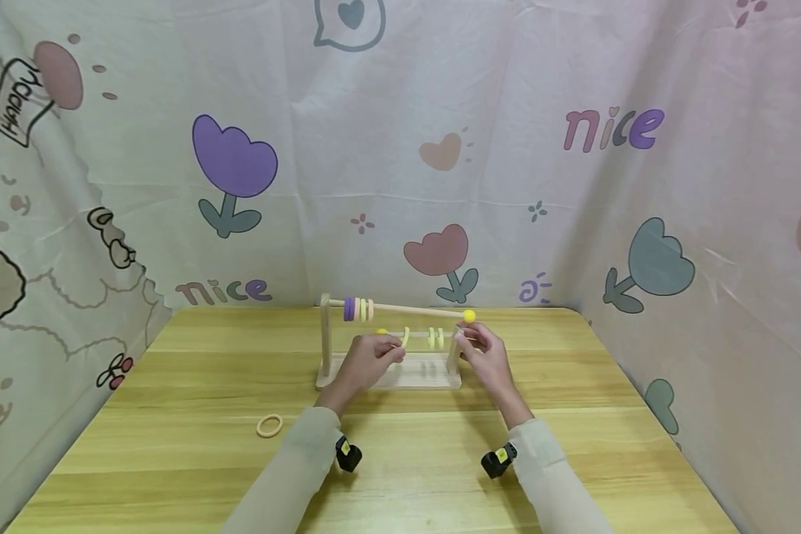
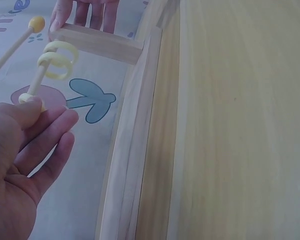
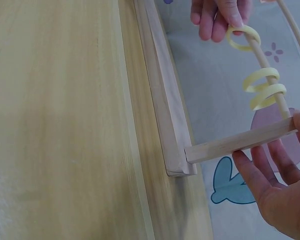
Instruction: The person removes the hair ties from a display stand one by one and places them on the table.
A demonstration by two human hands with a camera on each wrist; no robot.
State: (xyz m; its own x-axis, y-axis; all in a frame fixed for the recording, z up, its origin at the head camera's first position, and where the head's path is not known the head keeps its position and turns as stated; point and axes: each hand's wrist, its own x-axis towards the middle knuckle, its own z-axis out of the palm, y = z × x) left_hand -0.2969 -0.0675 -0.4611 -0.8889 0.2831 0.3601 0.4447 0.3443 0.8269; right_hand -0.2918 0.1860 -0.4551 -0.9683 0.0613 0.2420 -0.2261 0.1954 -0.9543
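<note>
"Which step is it?"

"Ring-sliding, I think: the left hand [image 1: 366, 361] pinches a yellow ring [image 1: 406, 339] around the lower rod [image 3: 262, 60]; the right hand [image 1: 489, 361] grips the post [image 3: 215, 148]. Next calls for straight guiding."

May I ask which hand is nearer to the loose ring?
Left. The left hand is beyond and right of the loose ring; the right hand is farther right, at the right post.

Rings [image 3: 260, 73] around rod [image 3: 262, 59], one seemingly in left hand [image 3: 222, 13]
</note>
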